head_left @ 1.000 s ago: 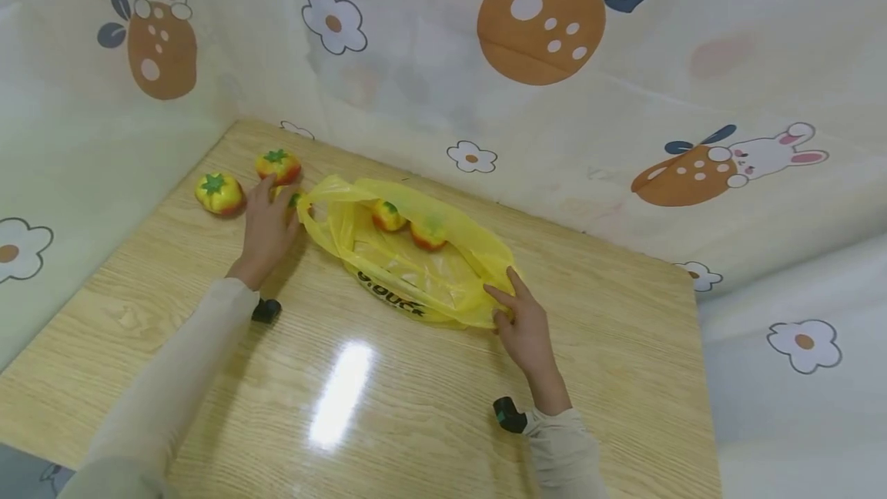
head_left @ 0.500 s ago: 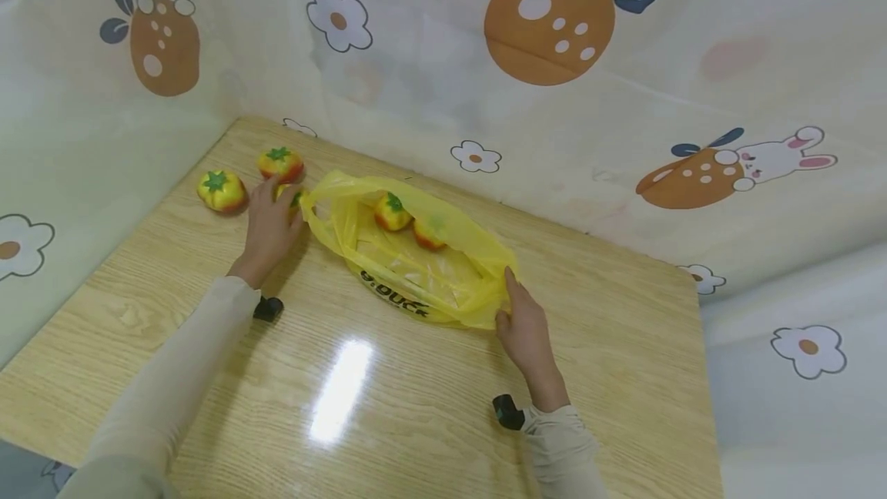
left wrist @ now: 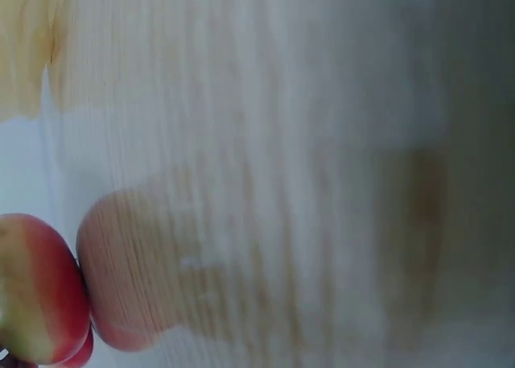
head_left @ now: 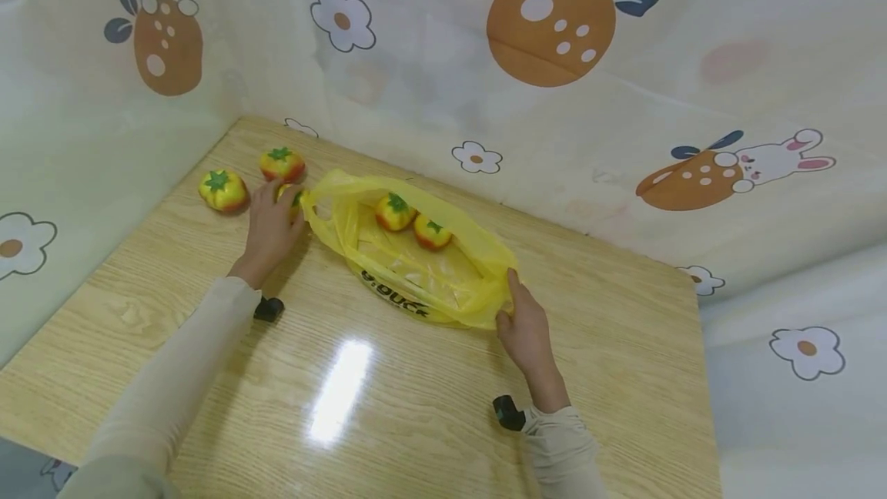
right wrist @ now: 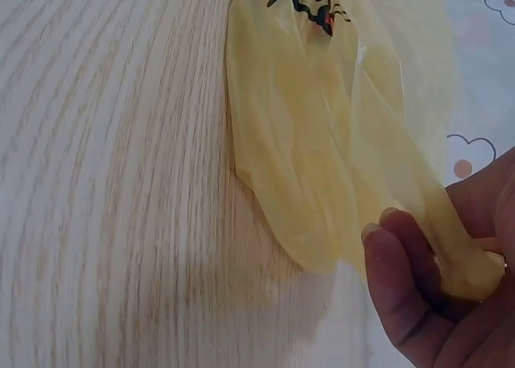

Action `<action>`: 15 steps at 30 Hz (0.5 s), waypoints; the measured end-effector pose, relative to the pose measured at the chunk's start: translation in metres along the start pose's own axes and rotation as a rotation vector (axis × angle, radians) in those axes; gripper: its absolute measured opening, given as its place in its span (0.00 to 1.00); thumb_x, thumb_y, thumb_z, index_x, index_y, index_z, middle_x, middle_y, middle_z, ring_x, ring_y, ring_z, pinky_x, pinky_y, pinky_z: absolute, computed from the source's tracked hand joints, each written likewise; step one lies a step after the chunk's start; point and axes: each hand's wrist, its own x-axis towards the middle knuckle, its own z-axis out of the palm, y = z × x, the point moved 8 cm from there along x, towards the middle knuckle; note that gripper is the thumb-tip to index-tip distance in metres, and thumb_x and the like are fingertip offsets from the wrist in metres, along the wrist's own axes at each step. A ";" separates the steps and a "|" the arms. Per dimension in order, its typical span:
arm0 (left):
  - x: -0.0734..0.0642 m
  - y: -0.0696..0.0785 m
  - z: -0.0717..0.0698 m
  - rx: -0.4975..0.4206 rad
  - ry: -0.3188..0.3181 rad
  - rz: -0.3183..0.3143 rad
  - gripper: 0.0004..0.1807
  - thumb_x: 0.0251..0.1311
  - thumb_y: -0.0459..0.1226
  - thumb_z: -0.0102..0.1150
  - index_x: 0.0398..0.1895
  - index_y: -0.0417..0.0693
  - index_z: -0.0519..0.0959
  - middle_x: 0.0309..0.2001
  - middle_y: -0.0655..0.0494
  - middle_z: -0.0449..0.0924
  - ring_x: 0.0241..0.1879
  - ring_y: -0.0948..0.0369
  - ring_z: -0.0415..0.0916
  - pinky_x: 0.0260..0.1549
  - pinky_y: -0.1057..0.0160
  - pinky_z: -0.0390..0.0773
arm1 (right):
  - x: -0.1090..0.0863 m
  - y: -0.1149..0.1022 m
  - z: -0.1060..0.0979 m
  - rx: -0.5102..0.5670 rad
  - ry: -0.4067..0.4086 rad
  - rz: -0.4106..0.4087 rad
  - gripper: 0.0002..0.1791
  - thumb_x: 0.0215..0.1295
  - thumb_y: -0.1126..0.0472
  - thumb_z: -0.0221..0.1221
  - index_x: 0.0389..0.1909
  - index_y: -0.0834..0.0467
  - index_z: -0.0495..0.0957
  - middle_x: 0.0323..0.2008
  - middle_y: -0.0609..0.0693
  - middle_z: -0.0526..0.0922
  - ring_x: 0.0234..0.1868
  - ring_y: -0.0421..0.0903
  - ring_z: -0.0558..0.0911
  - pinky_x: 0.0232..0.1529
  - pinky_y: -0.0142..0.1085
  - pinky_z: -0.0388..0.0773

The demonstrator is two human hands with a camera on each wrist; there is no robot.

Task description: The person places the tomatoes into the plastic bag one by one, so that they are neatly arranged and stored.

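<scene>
My left hand (head_left: pixel 269 226) curls its fingers and thumb round a yellow-and-red ribbed toy fruit (head_left: pixel 287 195) with a green top, at the left end of a yellow plastic bag (head_left: pixel 416 276). Fingers hide part of this toy. Two similar toys, a left one (head_left: pixel 223 191) and a back one (head_left: pixel 281 165), sit beside the hand. The bag lies on its side, mouth spread, with two more such toys (head_left: pixel 394 212) inside. My right hand (head_left: pixel 528 333) grips the bag's right end; the right wrist view shows its fingers (right wrist: pixel 394 279) curled on the gathered plastic.
Everything lies on a wood-grain table (head_left: pixel 430 399). A patterned cloth (head_left: pixel 409 83) hangs along its back and sides. In the left wrist view a red-and-yellow toy (left wrist: pixel 40 291) sits at the left edge, reflected in the tabletop.
My right hand's spread fingers have drawn together on the bag's edge. The bag's far side has shifted, uncovering more of the second toy inside. My left hand has hardly moved.
</scene>
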 end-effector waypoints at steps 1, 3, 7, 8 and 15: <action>0.000 0.000 0.000 0.000 -0.004 -0.001 0.23 0.60 0.27 0.56 0.60 0.32 0.71 0.65 0.27 0.60 0.66 0.33 0.54 0.68 0.38 0.51 | -0.001 0.001 0.000 0.019 -0.006 0.014 0.38 0.59 0.76 0.53 0.73 0.70 0.54 0.68 0.70 0.64 0.17 0.40 0.63 0.29 0.38 0.72; 0.000 -0.001 0.001 0.003 -0.020 -0.011 0.24 0.59 0.27 0.56 0.60 0.33 0.71 0.66 0.27 0.60 0.67 0.33 0.54 0.68 0.38 0.51 | -0.001 0.003 0.001 0.065 -0.016 0.052 0.39 0.60 0.75 0.53 0.73 0.69 0.54 0.66 0.70 0.67 0.16 0.39 0.67 0.27 0.35 0.75; -0.001 -0.004 0.003 -0.002 -0.052 -0.039 0.25 0.59 0.27 0.57 0.62 0.34 0.69 0.66 0.28 0.59 0.68 0.33 0.52 0.69 0.38 0.49 | -0.002 0.012 0.003 0.202 -0.028 0.172 0.43 0.61 0.73 0.54 0.77 0.63 0.47 0.52 0.71 0.78 0.18 0.42 0.78 0.20 0.31 0.76; -0.002 -0.004 0.003 -0.005 -0.060 -0.046 0.25 0.59 0.27 0.57 0.62 0.34 0.69 0.67 0.28 0.58 0.68 0.33 0.52 0.69 0.38 0.49 | -0.002 0.014 0.004 0.230 -0.027 0.200 0.44 0.62 0.73 0.54 0.77 0.61 0.45 0.50 0.71 0.79 0.18 0.42 0.79 0.19 0.31 0.76; 0.000 -0.004 0.003 -0.008 -0.054 -0.035 0.26 0.58 0.27 0.58 0.62 0.35 0.69 0.66 0.28 0.58 0.68 0.33 0.52 0.69 0.38 0.49 | -0.005 0.022 0.005 0.375 -0.030 0.305 0.46 0.63 0.71 0.54 0.78 0.58 0.42 0.66 0.67 0.68 0.19 0.42 0.77 0.24 0.39 0.83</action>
